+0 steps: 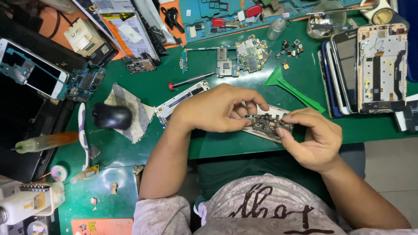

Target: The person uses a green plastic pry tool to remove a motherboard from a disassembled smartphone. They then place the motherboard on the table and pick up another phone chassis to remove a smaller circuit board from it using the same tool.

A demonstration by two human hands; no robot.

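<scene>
Head view: left hand (217,109) and right hand (311,139) pinch a small circuit board (267,123) above the green mat's (143,150) near edge.

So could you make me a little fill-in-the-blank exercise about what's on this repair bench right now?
1. Both the left hand and the right hand hold a small metal-covered circuit board above the ____ work mat.
2. The black computer mouse rests on a folded grey ____.
3. The slim screwdriver has a ____ cap at its end.
4. The flat green plastic pry tool lies to the ____ of the screwdriver.

Missing words: green; cloth; red; right
</scene>
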